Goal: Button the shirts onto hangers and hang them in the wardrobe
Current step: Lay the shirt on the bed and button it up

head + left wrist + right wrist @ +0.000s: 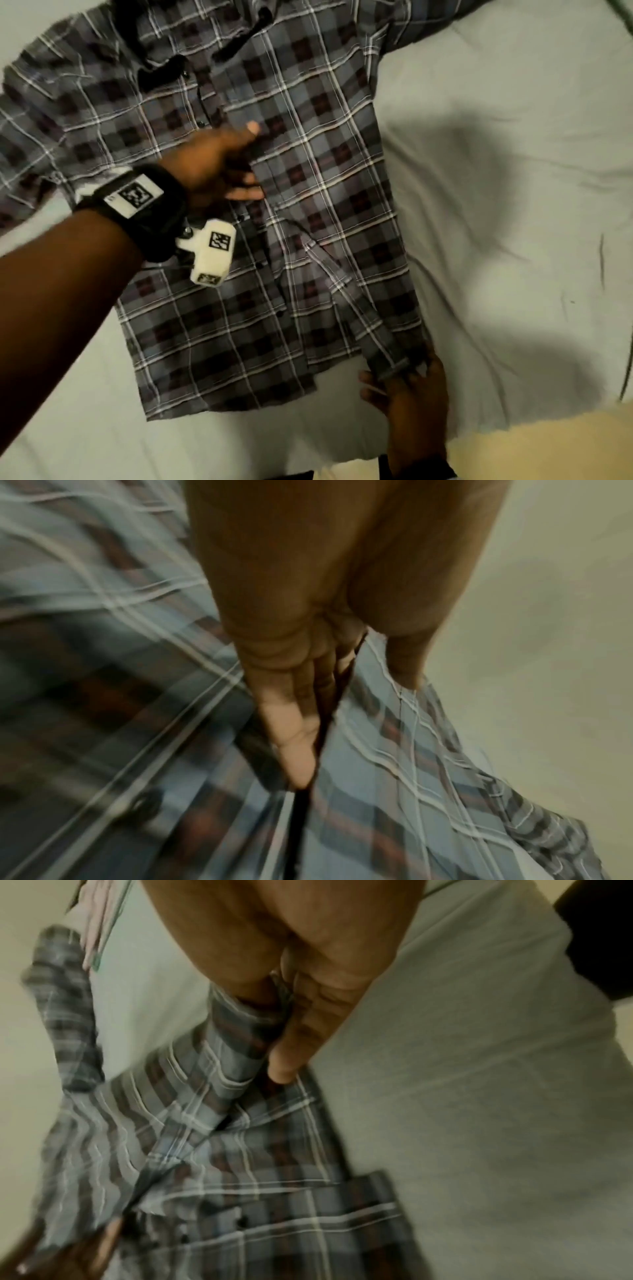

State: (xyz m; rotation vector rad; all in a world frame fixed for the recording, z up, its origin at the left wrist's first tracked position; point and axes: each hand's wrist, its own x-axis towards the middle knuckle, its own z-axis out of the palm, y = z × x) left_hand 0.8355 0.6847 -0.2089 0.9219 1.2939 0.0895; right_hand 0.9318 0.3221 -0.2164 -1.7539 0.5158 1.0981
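Note:
A grey, blue and maroon plaid shirt (308,192) lies front-up and unbuttoned on a bed. A black hanger (161,73) shows at its open collar. Dark buttons (261,265) run down the left front edge. My left hand (251,161) is at mid-chest, with straight fingers (294,745) slid under the edge of the right front panel and the thumb above the cloth. My right hand (400,375) is at the bottom hem. It pinches the lower end of the right front strip (236,1031) between thumb and fingers, and the strip is pulled taut toward me.
A pale wrinkled bed sheet (513,171) surrounds the shirt. One sleeve (431,20) runs off at the top right, the other (27,144) spreads left. The bed's near edge and a cream floor (555,448) are at the lower right.

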